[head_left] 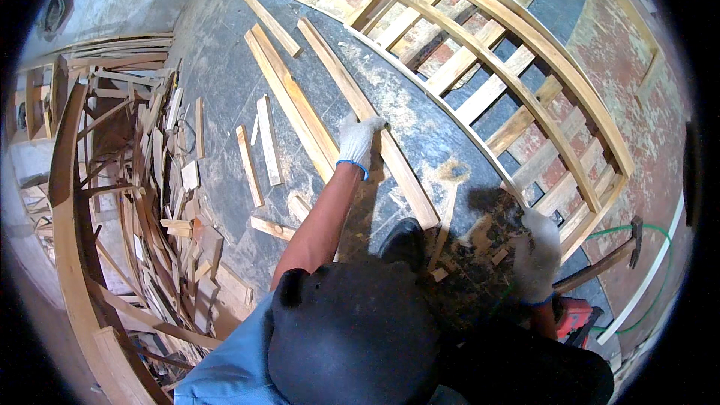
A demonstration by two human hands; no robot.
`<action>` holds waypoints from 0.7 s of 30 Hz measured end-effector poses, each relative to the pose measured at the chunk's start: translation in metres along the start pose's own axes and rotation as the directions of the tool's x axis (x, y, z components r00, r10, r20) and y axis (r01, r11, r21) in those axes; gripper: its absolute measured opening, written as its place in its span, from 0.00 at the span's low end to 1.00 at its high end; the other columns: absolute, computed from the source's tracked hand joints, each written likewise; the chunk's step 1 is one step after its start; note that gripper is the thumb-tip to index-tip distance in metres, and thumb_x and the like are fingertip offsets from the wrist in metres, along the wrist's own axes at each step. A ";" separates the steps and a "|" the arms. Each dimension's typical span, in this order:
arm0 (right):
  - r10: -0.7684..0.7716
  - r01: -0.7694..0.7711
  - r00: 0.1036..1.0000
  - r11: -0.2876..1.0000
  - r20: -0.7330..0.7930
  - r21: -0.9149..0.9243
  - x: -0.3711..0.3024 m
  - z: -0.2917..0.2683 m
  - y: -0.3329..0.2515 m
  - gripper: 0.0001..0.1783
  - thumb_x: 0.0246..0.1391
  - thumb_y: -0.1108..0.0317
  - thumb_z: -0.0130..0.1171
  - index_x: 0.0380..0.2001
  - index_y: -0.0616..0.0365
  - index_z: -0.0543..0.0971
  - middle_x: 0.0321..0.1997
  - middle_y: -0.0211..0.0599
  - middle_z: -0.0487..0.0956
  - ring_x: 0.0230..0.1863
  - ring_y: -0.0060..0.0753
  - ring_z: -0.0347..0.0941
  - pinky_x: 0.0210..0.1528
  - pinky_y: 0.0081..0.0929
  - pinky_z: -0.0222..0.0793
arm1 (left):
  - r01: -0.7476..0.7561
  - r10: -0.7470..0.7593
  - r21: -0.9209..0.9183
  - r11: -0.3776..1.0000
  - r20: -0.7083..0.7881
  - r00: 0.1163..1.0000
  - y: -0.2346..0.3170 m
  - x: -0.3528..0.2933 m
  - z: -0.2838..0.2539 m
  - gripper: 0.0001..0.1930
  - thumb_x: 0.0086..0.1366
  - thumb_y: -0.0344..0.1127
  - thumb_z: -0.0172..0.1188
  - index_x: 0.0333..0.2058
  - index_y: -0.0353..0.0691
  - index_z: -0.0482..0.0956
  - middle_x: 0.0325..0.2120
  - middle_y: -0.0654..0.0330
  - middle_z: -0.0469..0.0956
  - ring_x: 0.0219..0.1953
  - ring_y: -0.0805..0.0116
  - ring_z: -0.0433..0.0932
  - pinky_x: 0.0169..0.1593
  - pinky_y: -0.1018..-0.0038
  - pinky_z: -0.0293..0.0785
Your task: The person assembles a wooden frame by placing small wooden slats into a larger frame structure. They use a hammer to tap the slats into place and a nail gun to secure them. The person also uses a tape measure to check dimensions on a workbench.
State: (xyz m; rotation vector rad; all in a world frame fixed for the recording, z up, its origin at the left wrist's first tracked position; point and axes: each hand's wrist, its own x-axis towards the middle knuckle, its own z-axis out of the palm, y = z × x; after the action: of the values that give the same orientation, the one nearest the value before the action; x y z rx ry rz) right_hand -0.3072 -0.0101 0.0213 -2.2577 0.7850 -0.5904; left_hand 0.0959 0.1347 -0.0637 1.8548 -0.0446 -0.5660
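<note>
My left hand [358,139], in a white work glove, reaches forward and grips a long pale wooden plank [409,180] that lies on the grey floor. My right hand [538,255], also gloved, is closed low on the right. A hammer [611,255] with a wooden handle and dark head sticks out from it to the right. A large slatted wooden frame [525,82] lies just beyond both hands. My black shoe [405,240] stands by the plank's near end.
Two more long planks [289,97] lie left of the held one, with short offcuts [266,139] beside them. A heap of scrap wood [150,202] fills the left side. A red power tool [574,319] and a green hose [652,285] sit at lower right.
</note>
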 end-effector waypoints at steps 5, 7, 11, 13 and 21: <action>-0.058 0.058 0.998 0.998 0.002 -0.036 -0.013 0.003 0.008 0.23 0.49 0.76 0.62 0.51 0.55 0.76 0.50 0.50 0.81 0.51 0.60 0.77 0.55 0.49 0.74 | 0.150 -0.150 0.005 0.989 0.028 0.988 0.017 -0.004 -0.005 0.14 0.55 0.32 0.71 0.39 0.35 0.80 0.27 0.59 0.80 0.26 0.71 0.76 0.31 0.72 0.74; -0.070 0.070 0.998 0.997 0.009 -0.035 -0.014 0.003 0.009 0.24 0.47 0.77 0.63 0.51 0.55 0.76 0.50 0.50 0.81 0.51 0.60 0.77 0.55 0.49 0.74 | 0.091 -0.089 -0.046 0.995 0.033 0.995 0.016 0.002 -0.009 0.15 0.54 0.30 0.71 0.40 0.33 0.80 0.26 0.59 0.80 0.27 0.69 0.78 0.32 0.71 0.75; -0.057 0.057 0.998 0.998 0.034 -0.007 -0.015 0.003 0.009 0.25 0.45 0.79 0.64 0.49 0.55 0.76 0.50 0.49 0.81 0.51 0.59 0.77 0.54 0.49 0.74 | 0.070 -0.078 0.140 0.988 0.048 0.996 0.018 0.005 -0.020 0.14 0.57 0.39 0.69 0.37 0.35 0.83 0.29 0.58 0.80 0.26 0.71 0.74 0.31 0.71 0.71; -0.043 0.043 0.998 0.999 0.039 -0.002 -0.013 0.002 0.007 0.24 0.44 0.80 0.64 0.48 0.56 0.76 0.49 0.48 0.82 0.50 0.59 0.77 0.53 0.49 0.74 | -0.169 0.185 0.412 0.895 0.000 0.983 0.016 0.010 -0.034 0.17 0.59 0.43 0.67 0.38 0.33 0.83 0.29 0.51 0.80 0.30 0.59 0.78 0.36 0.64 0.75; -0.013 0.013 1.000 1.000 0.021 0.003 -0.006 0.001 -0.009 0.14 0.51 0.78 0.61 0.43 0.58 0.79 0.43 0.48 0.82 0.46 0.59 0.78 0.50 0.47 0.74 | 0.068 0.372 0.831 0.552 -0.319 0.872 -0.022 0.044 -0.145 0.22 0.59 0.45 0.67 0.44 0.31 0.80 0.43 0.36 0.81 0.50 0.35 0.79 0.54 0.49 0.74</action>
State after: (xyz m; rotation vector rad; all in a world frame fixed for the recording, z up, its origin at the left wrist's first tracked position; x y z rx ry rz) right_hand -0.3076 -0.0010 0.0260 -2.2641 0.7591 -0.5727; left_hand 0.1880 0.2573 -0.0633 2.8528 -0.1870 0.1216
